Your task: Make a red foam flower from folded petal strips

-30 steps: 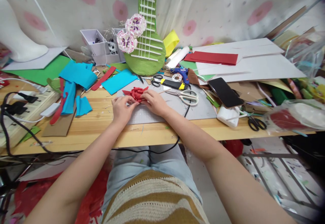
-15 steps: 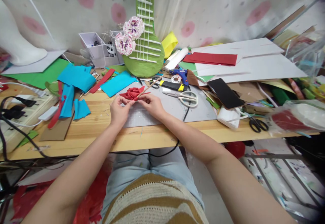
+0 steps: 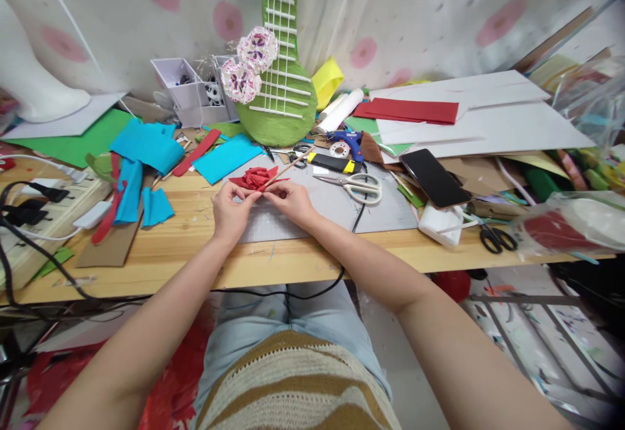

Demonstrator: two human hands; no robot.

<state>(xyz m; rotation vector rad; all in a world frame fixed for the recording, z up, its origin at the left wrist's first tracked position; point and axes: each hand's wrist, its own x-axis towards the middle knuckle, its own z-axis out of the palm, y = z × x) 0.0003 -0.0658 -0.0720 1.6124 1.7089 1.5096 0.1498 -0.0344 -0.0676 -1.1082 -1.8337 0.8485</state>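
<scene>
My left hand [image 3: 230, 212] and my right hand [image 3: 291, 202] meet just above the grey cutting mat [image 3: 390, 216], fingertips pinched almost together. Between them is the near end of a thin wooden stick [image 3: 291, 165], with a bit of red crepe paper at it. The stick slants up and away to the right. Crumpled red crepe paper [image 3: 254, 177] bunches right behind my left fingers. My fingers partly hide the pinched spot, so how the paper sits on the stick is not clear.
Right of my hands lie scissors [image 3: 360, 187], a yellow-black cutter [image 3: 333, 163] and a blue glue gun [image 3: 352, 144]. A green paper guitar [image 3: 283, 105] stands behind. Blue crepe paper [image 3: 227, 159] and a power strip [image 3: 58, 225] lie left; a phone [image 3: 433, 177] lies right.
My hands and the stick hold nearly the same place, with only slight finger movement. The whole view has shifted a little.
</scene>
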